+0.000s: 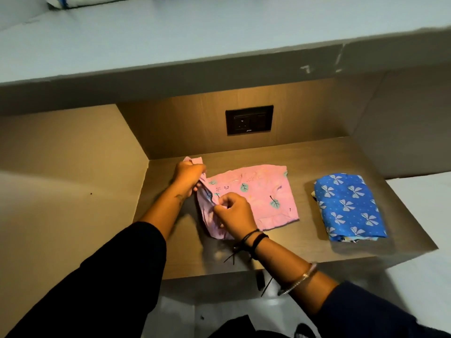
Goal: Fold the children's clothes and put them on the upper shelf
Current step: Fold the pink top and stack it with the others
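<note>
A pink child's garment (261, 193) with teal leaf prints lies on the wooden lower shelf (280, 250). My left hand (189, 175) grips its far left corner, lifted off the surface. My right hand (233, 212) pinches the near left edge, where the cloth is bunched. To the right lies a folded blue garment (349, 206) with white bow prints, apart from both hands. The pale upper shelf (195, 40) spans the top of the view above the niche.
A dark wall socket (249, 120) sits in the back panel of the niche. A white and blue rolled item (97, 0) lies at the far left of the upper shelf. Wooden side walls close in the lower shelf on the left and right.
</note>
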Available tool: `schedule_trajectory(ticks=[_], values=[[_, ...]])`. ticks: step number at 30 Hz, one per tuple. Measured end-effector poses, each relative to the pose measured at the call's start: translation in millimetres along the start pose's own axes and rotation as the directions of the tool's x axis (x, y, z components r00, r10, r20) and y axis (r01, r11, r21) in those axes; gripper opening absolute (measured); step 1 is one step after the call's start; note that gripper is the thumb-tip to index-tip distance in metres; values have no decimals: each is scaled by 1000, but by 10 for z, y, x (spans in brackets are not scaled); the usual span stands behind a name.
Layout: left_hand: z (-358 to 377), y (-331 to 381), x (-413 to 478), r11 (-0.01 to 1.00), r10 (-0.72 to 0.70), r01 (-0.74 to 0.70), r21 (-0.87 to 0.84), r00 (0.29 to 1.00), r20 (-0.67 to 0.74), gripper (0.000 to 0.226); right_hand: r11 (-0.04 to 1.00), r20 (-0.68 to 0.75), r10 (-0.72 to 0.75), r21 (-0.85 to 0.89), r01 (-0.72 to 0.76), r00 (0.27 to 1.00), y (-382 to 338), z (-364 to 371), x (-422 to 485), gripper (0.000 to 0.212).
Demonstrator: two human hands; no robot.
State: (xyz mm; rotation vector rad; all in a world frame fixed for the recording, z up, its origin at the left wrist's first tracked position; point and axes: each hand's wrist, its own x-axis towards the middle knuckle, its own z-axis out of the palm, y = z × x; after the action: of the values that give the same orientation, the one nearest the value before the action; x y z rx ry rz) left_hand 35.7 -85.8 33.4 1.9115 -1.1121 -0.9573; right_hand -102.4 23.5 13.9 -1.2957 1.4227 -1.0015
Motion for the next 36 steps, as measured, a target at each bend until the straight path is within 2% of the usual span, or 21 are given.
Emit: schedule_trajectory(ticks=[4, 8, 11, 14, 17, 20, 22, 23, 25, 26, 27, 29, 31, 32, 34, 36], values=[[582, 451, -81, 989, 103, -114, 95, 988, 114, 12, 988, -104, 118, 112, -106, 988, 149, -548, 49, 25], [1154, 671, -195, 986, 107, -132, 101, 969, 222, 11, 946, -102, 268, 218, -241, 958, 296, -1084, 83, 22], [1525, 757, -289, 986, 78, -117, 118, 953, 292, 13, 933, -137, 332, 192, -304, 933, 411, -1376, 117, 15], [1810, 818, -401, 992, 9, -65, 112, 900, 435, 29, 892, -113, 446, 140, -430, 888, 537, -1530, 118, 4], [1868, 825, -491, 997, 37, -60, 42, 905, 423, 34, 889, -124, 457, 29, -457, 881, 617, -1600, 141, 9], [1675, 710, -578, 982, 146, -94, -163, 927, 345, 33, 926, -210, 293, -181, -332, 933, 632, -1623, 159, 12], [1471, 517, -663, 968, 234, -197, -153, 930, 284, 27, 887, -183, 201, -383, -258, 962, 639, -1582, 121, 24], [1362, 384, -709, 959, 283, -266, -99, 925, 252, 22, 829, -166, 124, -525, -193, 978, 650, -1557, 94, 32], [1116, 85, -820, 910, 389, -413, 44, 885, 256, 12, 632, -40, -151, -772, 65, 988, 651, -1520, 49, 42], [989, -69, -884, 850, 453, -510, 133, 835, 313, 17, 533, 97, -263, -815, 229, 960, 651, -1512, 43, 46], [881, -219, -936, 760, 501, -613, 216, 764, 406, 29, 463, 262, -290, -803, 374, 921, 668, -1536, 51, 51], [695, -537, -998, 596, 472, -731, 333, 654, 591, 56, 413, 543, -147, -726, 550, 827, 755, -1583, 89, 61], [616, -798, -1025, 508, 362, -757, 412, 621, 695, 73, 413, 623, 42, -722, 555, 781, 861, -1648, 148, 70], [630, -884, -1023, 443, 334, -778, 446, 605, 723, 75, 419, 623, 74, -728, 543, 778, 895, -1685, 182, 70], [698, -952, -1010, 309, 365, -808, 501, 587, 723, 71, 398, 633, 38, -720, 569, 774, 915, -1726, 262, 66], [758, -921, -981, 252, 417, -813, 525, 581, 699, 65, 321, 652, -34, -710, 626, 757, 897, -1714, 299, 59]])
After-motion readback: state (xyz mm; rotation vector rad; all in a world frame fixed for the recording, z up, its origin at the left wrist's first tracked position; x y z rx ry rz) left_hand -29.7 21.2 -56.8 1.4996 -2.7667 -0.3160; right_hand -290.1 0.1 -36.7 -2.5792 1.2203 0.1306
